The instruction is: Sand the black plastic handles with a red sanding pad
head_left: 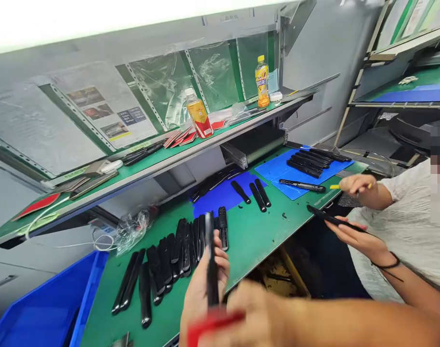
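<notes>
My left hand is closed round a long black plastic part, held upright above the bench's front edge. My right hand, smeared by motion, is closed on a red flat piece at the lower end of that part. Whether the red piece touches it, I cannot tell. Beside my left hand, several similar black parts lie in a row on the green bench top. A few more black parts lie farther back, partly on a blue sheet.
At right, a co-worker's hand holds a yellow tool, the other hand a black part. A blue bin stands at lower left. The shelf above carries red pads and two bottles, including a yellow-capped one.
</notes>
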Motion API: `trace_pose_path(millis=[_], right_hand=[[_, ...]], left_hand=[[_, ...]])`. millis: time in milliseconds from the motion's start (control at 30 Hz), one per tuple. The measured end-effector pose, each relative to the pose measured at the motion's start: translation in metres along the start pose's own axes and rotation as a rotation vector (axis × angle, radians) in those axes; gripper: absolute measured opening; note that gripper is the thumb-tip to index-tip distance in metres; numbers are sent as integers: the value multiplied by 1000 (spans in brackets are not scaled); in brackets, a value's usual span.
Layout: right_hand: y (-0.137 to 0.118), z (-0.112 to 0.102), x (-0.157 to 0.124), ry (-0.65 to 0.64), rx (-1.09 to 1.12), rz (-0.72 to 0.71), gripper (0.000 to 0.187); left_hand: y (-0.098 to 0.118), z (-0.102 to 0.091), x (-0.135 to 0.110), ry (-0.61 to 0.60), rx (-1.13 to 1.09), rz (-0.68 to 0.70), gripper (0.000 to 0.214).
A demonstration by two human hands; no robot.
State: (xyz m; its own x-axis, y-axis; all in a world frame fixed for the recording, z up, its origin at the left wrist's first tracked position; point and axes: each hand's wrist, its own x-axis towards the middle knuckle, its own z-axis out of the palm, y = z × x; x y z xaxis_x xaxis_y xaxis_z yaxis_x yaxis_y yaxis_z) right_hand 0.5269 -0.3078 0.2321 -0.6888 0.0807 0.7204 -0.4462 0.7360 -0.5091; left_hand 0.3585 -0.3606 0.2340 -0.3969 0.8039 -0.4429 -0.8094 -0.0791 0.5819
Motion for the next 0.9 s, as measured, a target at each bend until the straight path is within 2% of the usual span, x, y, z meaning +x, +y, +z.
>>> trace_pose_path(millis=[67, 100, 133, 200, 267, 333, 433, 500, 567, 600, 667, 733, 900], right_hand=[[-8, 6, -10, -26, 51, -64, 52], [-12, 7, -16, -2, 45, -42, 55], [-15, 7, -22, 77, 52, 35, 58], [-20, 3, -33, 340, 156, 323, 65], [-21, 0, -38, 625, 448, 644, 71], [-17, 0, -37, 822, 847, 832, 63], [-8, 4, -32, 1075, 1297, 958, 42], [-5, 8, -30, 1188, 1462, 946, 45], [-5, 11, -29, 1219, 1597, 896, 50], [-6, 12, -28, 1201, 1654, 875, 50], [-8, 17, -26, 1144, 1737, 837, 48], [-12, 21, -22, 1099, 1771, 814, 41], [-22, 26, -12, 1005, 1697, 707, 21]], left_hand=[[21, 5, 10, 10, -140, 104, 28], [30, 8, 13, 14, -194, 153, 23], [38, 10, 13, 13, -221, 201, 17], [47, 13, 8, -22, -236, 268, 22], [49, 18, -2, -82, -278, 314, 30], [45, 25, -11, -124, -321, 345, 31], [38, 39, -19, -59, -278, 382, 40], [35, 46, -19, 53, -195, 467, 51], [34, 49, -19, 144, -122, 622, 57], [35, 49, -19, 154, -103, 692, 53], [37, 51, -20, 117, -114, 770, 29], [39, 54, -22, 56, -208, 750, 10], [35, 67, -30, -53, -481, 587, 17]])
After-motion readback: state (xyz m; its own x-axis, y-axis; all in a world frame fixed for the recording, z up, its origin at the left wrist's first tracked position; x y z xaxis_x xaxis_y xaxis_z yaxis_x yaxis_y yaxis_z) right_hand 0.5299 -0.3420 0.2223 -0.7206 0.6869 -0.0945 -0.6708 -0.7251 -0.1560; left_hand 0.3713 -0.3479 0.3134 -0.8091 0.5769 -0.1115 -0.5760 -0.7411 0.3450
